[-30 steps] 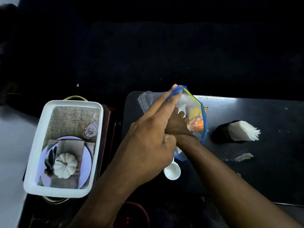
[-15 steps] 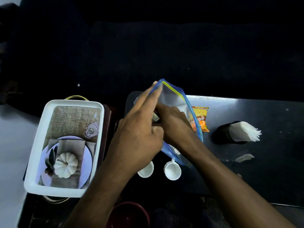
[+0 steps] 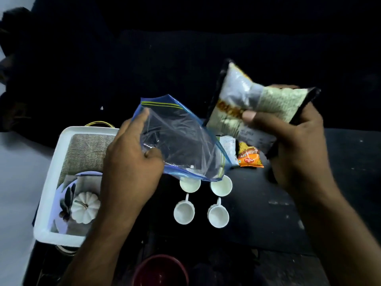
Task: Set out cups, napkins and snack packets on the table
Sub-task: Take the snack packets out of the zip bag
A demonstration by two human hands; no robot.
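Note:
My left hand (image 3: pixel 127 162) holds a clear zip bag (image 3: pixel 181 141) with a blue rim, tilted above the dark table (image 3: pixel 268 213). Up and to the right, my right hand (image 3: pixel 296 141) grips a large pale snack packet (image 3: pixel 253 108) with black edges, lifted off the table. An orange snack packet (image 3: pixel 249 157) and a white packet (image 3: pixel 227 144) lie on the table behind the bag. Several white cups (image 3: pixel 184 212) stand in two rows below the bag, the back two partly covered by it. The napkins are hidden behind my right hand.
A white tray (image 3: pixel 49 203) with a burlap mat, a plate and a white pumpkin sits left of the table. A dark red bowl (image 3: pixel 160 271) is at the bottom edge. Everything beyond the table is dark.
My right hand came out of the zip bag with the large snack packet and rose to the right. The bag now looks empty, and more cups have come into sight.

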